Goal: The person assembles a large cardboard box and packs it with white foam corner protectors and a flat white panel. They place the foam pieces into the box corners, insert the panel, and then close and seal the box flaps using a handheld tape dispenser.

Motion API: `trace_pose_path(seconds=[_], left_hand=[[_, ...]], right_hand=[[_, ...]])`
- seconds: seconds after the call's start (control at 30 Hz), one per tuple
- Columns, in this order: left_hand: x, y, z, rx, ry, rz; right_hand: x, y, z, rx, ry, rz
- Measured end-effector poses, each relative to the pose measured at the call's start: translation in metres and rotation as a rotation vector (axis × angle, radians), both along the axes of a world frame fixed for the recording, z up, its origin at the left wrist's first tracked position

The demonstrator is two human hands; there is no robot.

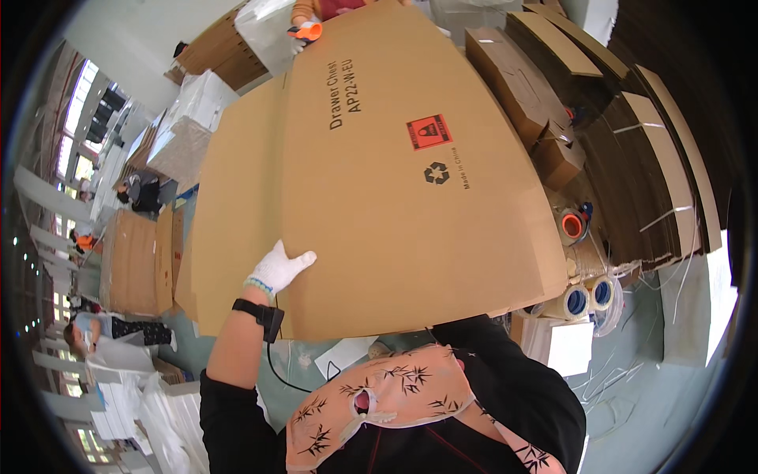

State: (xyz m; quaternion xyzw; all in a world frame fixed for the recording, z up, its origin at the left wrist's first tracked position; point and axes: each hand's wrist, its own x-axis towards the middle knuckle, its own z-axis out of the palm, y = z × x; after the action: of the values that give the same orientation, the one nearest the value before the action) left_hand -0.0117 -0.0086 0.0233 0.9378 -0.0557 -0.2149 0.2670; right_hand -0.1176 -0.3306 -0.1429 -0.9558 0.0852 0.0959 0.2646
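Steadying the carton, which lies between the person and a co-worker, its support hidden, calls for even pressure from the left hand, grip spread at the crease, while the right hand's grip cannot be seen.

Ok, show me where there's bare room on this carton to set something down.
A wide bare patch lies on the carton, bordered by the left hand, the recycling mark and the near edge. The left panel is also bare beyond that hand. It is crowded past the carton's right edge: tape rolls, a tape gun, cardboard stacks.
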Motion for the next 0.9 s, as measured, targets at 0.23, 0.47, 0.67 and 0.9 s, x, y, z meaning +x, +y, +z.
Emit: trace_pose_path(seconds=[0.23,0.47,0.67,0.9], left_hand=[[0.017,0.011,-0.024,-0.106,-0.020,-0.046],[0.019,0.018,-0.036,-0.112,-0.032,0.025],[-0.020,-0.018,0.032,-0.159,0.054,0.086],[0.000,0.013,-0.035,-0.177,-0.025,0.180]], right_hand=[[-0.036,-0.100,0.020,0.282,-0.081,-0.277],[-0.105,-0.187,0.198,0.772,-0.682,-0.496],[-0.080,-0.251,0.050,0.319,-0.306,-0.488],[-0.023,-0.254,-0.069,-0.357,-0.045,-0.606]])
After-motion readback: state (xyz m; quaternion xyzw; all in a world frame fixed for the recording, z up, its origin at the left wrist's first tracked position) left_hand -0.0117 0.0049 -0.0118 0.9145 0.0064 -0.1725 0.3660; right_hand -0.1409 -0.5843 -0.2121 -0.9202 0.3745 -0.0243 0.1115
